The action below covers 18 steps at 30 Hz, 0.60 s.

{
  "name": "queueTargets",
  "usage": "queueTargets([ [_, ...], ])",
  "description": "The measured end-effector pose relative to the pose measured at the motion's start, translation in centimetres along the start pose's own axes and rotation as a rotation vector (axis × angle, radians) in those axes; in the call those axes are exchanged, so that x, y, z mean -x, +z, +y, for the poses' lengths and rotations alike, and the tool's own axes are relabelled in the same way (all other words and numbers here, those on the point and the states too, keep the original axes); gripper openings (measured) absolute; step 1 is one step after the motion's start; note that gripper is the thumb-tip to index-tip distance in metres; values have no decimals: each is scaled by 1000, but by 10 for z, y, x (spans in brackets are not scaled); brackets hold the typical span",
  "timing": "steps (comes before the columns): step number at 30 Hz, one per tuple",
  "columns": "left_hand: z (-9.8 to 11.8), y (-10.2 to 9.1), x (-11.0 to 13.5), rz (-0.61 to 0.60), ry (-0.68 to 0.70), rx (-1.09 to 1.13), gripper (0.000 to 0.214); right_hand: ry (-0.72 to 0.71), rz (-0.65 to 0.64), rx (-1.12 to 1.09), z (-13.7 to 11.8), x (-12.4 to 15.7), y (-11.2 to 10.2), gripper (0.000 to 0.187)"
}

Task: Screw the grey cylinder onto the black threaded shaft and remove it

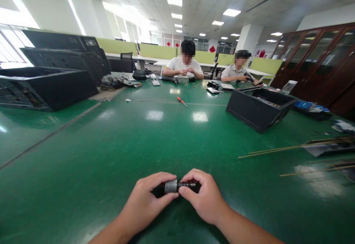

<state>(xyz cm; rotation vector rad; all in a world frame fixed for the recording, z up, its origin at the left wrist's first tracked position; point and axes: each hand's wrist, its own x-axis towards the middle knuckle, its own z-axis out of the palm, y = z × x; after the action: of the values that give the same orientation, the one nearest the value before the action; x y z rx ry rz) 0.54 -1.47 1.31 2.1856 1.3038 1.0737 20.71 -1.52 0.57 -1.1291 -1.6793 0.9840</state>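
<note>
Close to the table's near side, a small grey cylindrical part lies on its side between my hands. From its right end runs a dark shaft with a spring around it, ending in a lighter metal tip. My left hand pinches the grey cylinder between thumb and fingers. My right hand closes its thumb and index finger around the spring-wound shaft near where it meets the cylinder. The exact kind of this part is too small to tell.
An orange-handled screwdriver lies farther out on the green table. Black computer cases stand at left and right. Thin rods jut in from the right. Two people sit across, handling small items.
</note>
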Motion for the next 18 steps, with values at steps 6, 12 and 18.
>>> queueTargets([
  [6,1,0,0,8,12,-8,24,0,0,-3,0,1,0,6],
  [12,-3,1,1,16,27,-19,26,8,-6,-13,0,0,0,6],
  [18,-4,1,2,35,35,-20,28,14,3,-28,0,0,0,6],
])
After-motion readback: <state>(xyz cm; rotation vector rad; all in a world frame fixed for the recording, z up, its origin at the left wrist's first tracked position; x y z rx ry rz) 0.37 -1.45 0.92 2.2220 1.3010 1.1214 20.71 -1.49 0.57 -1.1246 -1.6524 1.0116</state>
